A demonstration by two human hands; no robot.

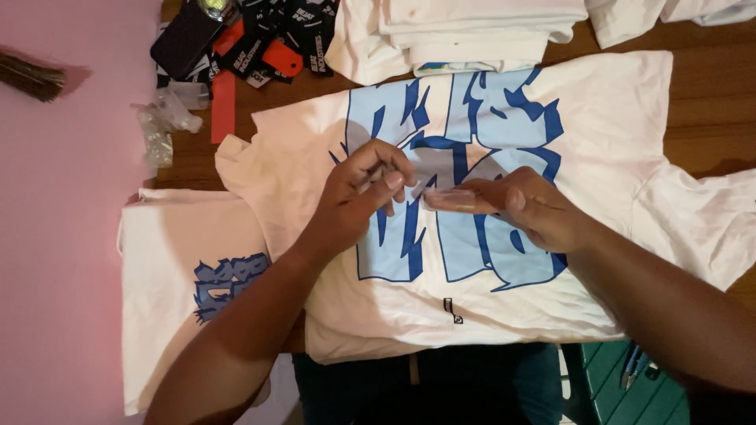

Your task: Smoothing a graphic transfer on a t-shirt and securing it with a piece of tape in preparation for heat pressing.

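- A brush (31, 76) lies on the pink floor, off the worktop's (709, 118) left edge.
- Clear bags (161, 122) sit at the worktop's left edge, near its far corner.
- Just right of them, at the far edge, is a heap of black and orange tags (272, 39), with a dark phone (185, 35) on top of it.
- A second shirt (181, 267) with a small blue print hangs over the near left edge, partly under the big one.
- My left hand (362, 189) hovers over the middle of the big shirt; its grip is pinched together, thumb and fingertips meeting at the left end of a small clear strip (441, 195).
- The strip is held in the air between both hands, just above the print. I cannot tell what it is made of.
- My right hand (531, 208) has its grip clamped on the strip's right end, thumb on top, fingers below.
- The shirt (614, 157) is white, spread flat across the middle of the worktop, with a large light-blue and dark-blue print facing up and a sleeve running off toward the right edge.
- Folded white shirts (472, 27) are stacked at the far edge, touching the big shirt's top.
- A green crate (622, 386) stands beside my legs, below the near edge to the right.
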